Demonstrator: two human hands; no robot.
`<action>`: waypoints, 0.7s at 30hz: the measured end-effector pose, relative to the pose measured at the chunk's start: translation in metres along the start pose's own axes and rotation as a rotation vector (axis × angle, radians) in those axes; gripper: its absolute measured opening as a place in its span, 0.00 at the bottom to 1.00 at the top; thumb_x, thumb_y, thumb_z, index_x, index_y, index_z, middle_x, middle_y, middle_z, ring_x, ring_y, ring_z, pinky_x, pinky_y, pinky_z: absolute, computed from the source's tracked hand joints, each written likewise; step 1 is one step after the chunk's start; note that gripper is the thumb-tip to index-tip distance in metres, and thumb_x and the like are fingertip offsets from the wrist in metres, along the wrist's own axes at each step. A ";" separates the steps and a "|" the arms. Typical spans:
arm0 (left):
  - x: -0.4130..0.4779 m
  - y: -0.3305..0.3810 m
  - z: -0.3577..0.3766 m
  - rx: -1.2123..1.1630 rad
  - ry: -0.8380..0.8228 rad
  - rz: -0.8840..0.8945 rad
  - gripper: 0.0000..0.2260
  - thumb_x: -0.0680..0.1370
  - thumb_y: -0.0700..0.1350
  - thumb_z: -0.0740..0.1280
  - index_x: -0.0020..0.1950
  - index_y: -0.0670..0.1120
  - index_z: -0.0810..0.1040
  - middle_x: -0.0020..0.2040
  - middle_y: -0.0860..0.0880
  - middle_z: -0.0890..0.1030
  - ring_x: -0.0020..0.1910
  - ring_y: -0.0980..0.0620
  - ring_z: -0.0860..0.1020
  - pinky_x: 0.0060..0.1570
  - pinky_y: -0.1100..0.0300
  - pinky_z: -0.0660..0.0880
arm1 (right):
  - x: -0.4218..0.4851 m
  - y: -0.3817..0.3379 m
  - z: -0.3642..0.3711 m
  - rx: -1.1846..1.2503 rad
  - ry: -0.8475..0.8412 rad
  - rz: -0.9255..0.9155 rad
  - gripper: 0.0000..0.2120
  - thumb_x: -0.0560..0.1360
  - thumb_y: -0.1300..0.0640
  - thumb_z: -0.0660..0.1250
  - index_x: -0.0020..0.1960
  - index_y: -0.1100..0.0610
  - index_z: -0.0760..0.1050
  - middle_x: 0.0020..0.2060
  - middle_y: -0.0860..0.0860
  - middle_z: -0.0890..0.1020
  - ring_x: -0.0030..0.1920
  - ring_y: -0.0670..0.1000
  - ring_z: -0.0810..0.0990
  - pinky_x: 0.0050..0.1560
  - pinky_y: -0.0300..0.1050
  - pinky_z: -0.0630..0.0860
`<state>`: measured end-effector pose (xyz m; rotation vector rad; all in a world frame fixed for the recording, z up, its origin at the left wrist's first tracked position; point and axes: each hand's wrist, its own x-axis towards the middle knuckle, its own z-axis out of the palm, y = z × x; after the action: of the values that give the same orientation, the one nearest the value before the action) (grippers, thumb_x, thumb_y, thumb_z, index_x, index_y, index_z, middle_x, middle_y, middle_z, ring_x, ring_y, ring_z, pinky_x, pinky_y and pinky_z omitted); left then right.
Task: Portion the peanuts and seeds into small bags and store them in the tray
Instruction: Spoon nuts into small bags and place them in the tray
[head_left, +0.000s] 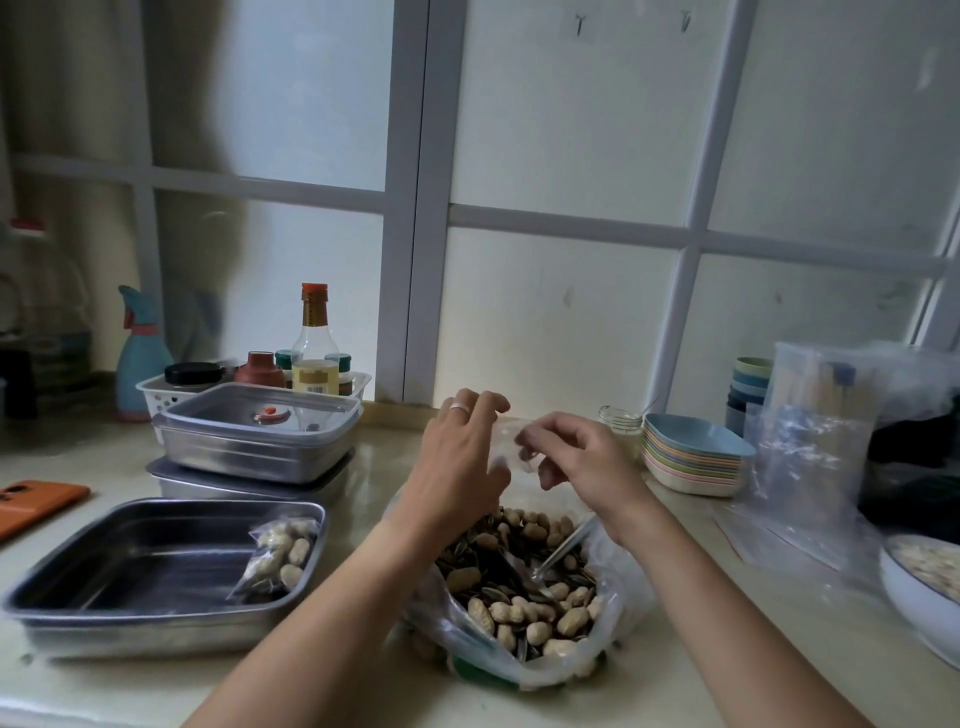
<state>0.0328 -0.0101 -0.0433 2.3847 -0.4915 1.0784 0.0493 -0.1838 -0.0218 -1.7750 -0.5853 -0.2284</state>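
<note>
Left hand (460, 457) and right hand (584, 462) pinch a clear, blurred small bag (506, 441) between them above the counter (130, 686); pulling its mouth wide before scooping should limit spills. Steel tray (156, 631) at left holds one filled bag (280, 556). Below the hands, the open sack (618, 639) shows tan peanuts (563, 621), dark striped seeds (462, 551) and a spoon (563, 545) lying in them.

Tan, stripes and steel grey
Peanuts (524, 613) were tan, seeds (462, 552) striped black and white; the tray (52, 597) was silver-grey, the bag (511, 441) clear. The phone (36, 501) was orange, the sprayer (137, 364) blue with a pink collar, the bottle cap (315, 291) orange-red, the basket (156, 392) white, the dishes (691, 460) pastel bands under a blue one, the cups (748, 379) blue and green
</note>
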 end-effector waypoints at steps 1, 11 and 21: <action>0.001 -0.003 0.000 0.015 -0.022 -0.031 0.23 0.74 0.41 0.71 0.68 0.49 0.70 0.60 0.51 0.73 0.59 0.50 0.72 0.59 0.54 0.69 | 0.001 0.001 -0.002 0.020 0.017 0.006 0.08 0.81 0.55 0.69 0.47 0.56 0.85 0.40 0.55 0.85 0.32 0.51 0.77 0.40 0.45 0.76; -0.005 -0.006 0.003 0.157 -0.138 -0.033 0.33 0.73 0.65 0.68 0.74 0.55 0.63 0.66 0.55 0.68 0.67 0.54 0.65 0.67 0.53 0.53 | -0.003 -0.002 -0.003 0.011 0.057 -0.018 0.09 0.82 0.55 0.68 0.49 0.58 0.84 0.41 0.55 0.87 0.25 0.52 0.74 0.30 0.41 0.73; -0.004 -0.006 0.001 -0.049 -0.081 -0.052 0.18 0.75 0.68 0.66 0.57 0.57 0.74 0.46 0.62 0.80 0.52 0.64 0.76 0.63 0.51 0.61 | -0.007 -0.003 -0.002 -0.046 -0.143 -0.065 0.11 0.83 0.47 0.65 0.55 0.49 0.85 0.46 0.51 0.87 0.28 0.55 0.79 0.35 0.44 0.78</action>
<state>0.0335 -0.0053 -0.0485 2.3924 -0.4758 0.9395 0.0419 -0.1871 -0.0216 -1.8288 -0.7468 -0.1615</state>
